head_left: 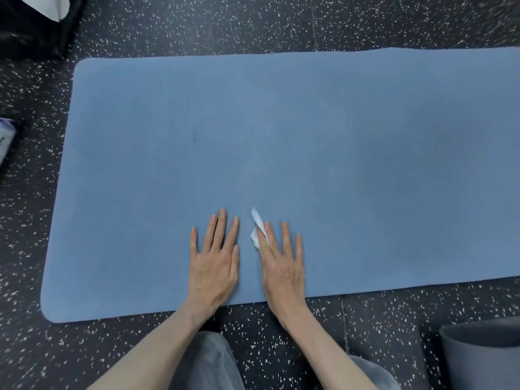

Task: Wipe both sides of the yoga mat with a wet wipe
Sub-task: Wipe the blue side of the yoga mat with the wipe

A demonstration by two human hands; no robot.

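Under the flat, straight fingers of the right hand (281,266) a crumpled wet wipe (257,232) is pressed to the near edge of the blue yoga mat (281,136), left hand (213,263) flat alongside bracing; wiping this upper face seems underway, next a firm sweep outward.

Dark speckled rubber floor (281,29), flecked white all over. Spread flat across the middle, a blue yoga mat (281,130), running off the right edge. At the far left corner a black bag (31,32), at the left edge a pale packet (7,139), at the near right a grey rolled mat (481,356).
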